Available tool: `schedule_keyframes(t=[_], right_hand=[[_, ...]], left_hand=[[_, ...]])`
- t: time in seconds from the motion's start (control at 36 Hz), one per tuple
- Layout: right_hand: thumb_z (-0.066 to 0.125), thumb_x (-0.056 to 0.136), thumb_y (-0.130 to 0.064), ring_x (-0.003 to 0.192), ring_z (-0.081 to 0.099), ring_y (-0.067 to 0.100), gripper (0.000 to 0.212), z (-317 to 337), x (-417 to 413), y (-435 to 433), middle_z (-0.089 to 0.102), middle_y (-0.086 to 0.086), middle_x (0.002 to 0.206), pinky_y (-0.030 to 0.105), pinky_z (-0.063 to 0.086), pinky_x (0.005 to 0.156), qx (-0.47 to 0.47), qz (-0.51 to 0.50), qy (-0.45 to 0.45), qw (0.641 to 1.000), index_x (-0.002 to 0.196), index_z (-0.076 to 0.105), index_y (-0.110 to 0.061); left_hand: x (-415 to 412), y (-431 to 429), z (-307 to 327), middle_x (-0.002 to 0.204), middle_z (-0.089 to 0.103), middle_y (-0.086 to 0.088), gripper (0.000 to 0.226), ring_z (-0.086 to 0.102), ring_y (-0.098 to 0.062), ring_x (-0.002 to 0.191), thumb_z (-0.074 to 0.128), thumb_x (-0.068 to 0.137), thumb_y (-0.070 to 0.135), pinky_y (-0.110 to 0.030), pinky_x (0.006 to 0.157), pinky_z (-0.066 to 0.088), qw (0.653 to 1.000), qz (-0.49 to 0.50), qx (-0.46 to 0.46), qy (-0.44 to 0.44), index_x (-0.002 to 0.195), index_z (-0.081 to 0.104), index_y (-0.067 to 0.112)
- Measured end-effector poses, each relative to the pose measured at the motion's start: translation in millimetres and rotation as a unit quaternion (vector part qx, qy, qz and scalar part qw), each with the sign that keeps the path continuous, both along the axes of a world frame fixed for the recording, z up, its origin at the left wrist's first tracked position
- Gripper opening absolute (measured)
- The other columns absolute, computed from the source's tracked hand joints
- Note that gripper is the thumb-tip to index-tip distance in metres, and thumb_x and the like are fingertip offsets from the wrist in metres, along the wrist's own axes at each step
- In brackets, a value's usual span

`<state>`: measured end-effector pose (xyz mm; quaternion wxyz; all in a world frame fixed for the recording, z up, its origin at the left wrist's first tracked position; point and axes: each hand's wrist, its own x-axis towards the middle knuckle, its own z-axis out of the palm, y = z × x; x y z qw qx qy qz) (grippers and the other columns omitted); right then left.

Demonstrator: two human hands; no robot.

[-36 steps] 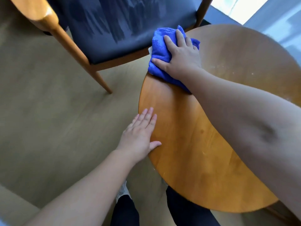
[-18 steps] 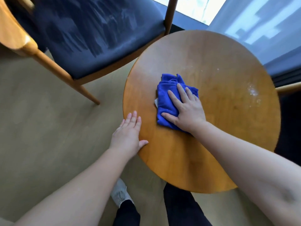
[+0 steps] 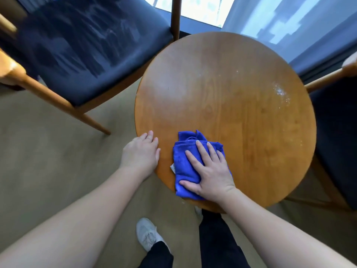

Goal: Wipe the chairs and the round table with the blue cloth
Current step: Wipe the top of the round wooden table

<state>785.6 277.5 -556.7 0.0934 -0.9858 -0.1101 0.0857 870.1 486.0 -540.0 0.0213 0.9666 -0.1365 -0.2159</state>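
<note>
A round wooden table (image 3: 231,89) fills the middle of the view. The folded blue cloth (image 3: 182,161) lies on its near edge. My right hand (image 3: 209,171) presses flat on the cloth with straight, spread fingers. My left hand (image 3: 141,153) rests on the table's left rim, fingers straight and together. A wooden chair with a dark blue seat (image 3: 87,49) stands at the back left; streaky marks show on the seat. Part of a second dark-seated chair (image 3: 336,132) shows at the right edge.
White specks and a smear (image 3: 280,91) sit on the table's right side. Beige floor (image 3: 48,161) spreads to the left. My legs and a white shoe (image 3: 148,235) are below the table's near edge. A bright window (image 3: 193,6) is behind.
My right hand has drawn the cloth from the table's far left edge across the top to the near edge. My left hand stayed on the left rim.
</note>
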Motion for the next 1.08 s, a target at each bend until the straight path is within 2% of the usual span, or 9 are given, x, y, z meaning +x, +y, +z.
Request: schedule_keyframes(t=[0.19,0.25,0.31,0.36,0.42,0.44,0.61,0.89,1.08], right_hand=[[0.045,0.076,-0.077,0.143,0.021,0.038,0.084,-4,68,-13,0.021,0.006,0.159,0.054,0.023,0.112,-0.01,-0.035,0.033,0.999,0.146,0.037,-0.033],[0.038,0.076,-0.079,0.145,0.015,0.035,0.085,-6,97,-18,0.015,0.004,0.16,0.052,0.018,0.115,-0.017,-0.037,0.043,0.998,0.148,0.03,-0.035],[0.031,0.075,-0.081,0.145,0.013,0.034,0.086,-8,125,-24,0.013,0.003,0.161,0.052,0.017,0.115,-0.024,-0.039,0.039,0.998,0.149,0.026,-0.037],[0.024,0.074,-0.083,0.145,0.014,0.034,0.088,-11,152,-26,0.012,0.003,0.161,0.052,0.017,0.114,-0.033,-0.044,0.03,0.998,0.149,0.024,-0.038],[0.021,0.073,-0.084,0.144,0.014,0.035,0.09,-14,179,-26,0.011,0.003,0.161,0.052,0.018,0.114,-0.04,-0.047,0.02,0.998,0.15,0.021,-0.038],[0.02,0.072,-0.084,0.144,0.014,0.036,0.09,-16,192,-24,0.011,0.004,0.161,0.053,0.018,0.113,-0.041,-0.046,0.017,0.998,0.15,0.02,-0.038],[0.021,0.071,-0.084,0.142,0.013,0.041,0.093,-22,258,-4,0.01,0.008,0.161,0.058,0.017,0.111,-0.039,-0.038,0.011,0.998,0.149,0.021,-0.035],[0.023,0.072,-0.087,0.142,0.011,0.043,0.095,-16,325,25,0.007,0.007,0.161,0.062,0.013,0.11,-0.024,0.002,0.011,1.0,0.15,0.019,-0.035],[0.025,0.077,-0.083,0.143,0.016,0.037,0.084,-18,323,17,0.012,0.002,0.161,0.054,0.02,0.112,-0.016,-0.004,0.005,1.0,0.149,0.021,-0.038]], left_hand=[[9,-7,1,0.15,0.036,-0.001,0.045,0.043,-0.017,0.131,0.027,0.101,0.038,-0.031,0.098,0.039,0.998,-0.021,0.063,0.012,0.139,0.045,0.022],[14,-7,6,0.128,0.06,0.003,0.04,0.059,-0.018,0.106,0.03,0.099,0.041,-0.03,0.083,0.044,0.996,-0.032,0.081,-0.03,0.122,0.059,0.026],[21,-8,14,0.092,0.068,0.006,0.033,0.057,-0.018,0.079,0.037,0.096,0.043,-0.029,0.066,0.042,0.995,-0.012,0.068,-0.075,0.102,0.064,0.026],[32,-11,13,0.104,0.068,0.0,0.031,0.06,-0.022,0.095,0.045,0.093,0.042,-0.034,0.079,0.048,0.996,0.01,0.024,-0.09,0.11,0.064,0.024],[52,-15,8,0.143,0.046,-0.005,0.049,0.04,-0.026,0.132,0.044,0.095,0.044,-0.039,0.109,0.03,0.998,0.02,0.019,-0.061,0.136,0.047,0.019],[62,-18,5,0.152,0.031,-0.004,0.056,0.027,-0.025,0.14,0.041,0.096,0.047,-0.039,0.114,0.02,0.999,0.031,0.02,-0.037,0.144,0.035,0.019],[80,-36,-15,0.159,0.006,-0.002,0.071,0.009,-0.025,0.145,0.037,0.095,0.054,-0.035,0.113,0.021,0.993,0.102,0.022,0.061,0.151,0.014,0.017],[86,-35,-15,0.159,0.006,-0.003,0.056,0.009,-0.025,0.145,0.031,0.101,0.037,-0.035,0.114,0.018,0.99,0.112,0.027,0.085,0.15,0.015,0.015],[89,-37,-16,0.159,0.007,-0.004,0.052,0.011,-0.026,0.145,0.023,0.102,0.034,-0.035,0.114,0.019,0.989,0.115,0.039,0.087,0.15,0.017,0.014]])
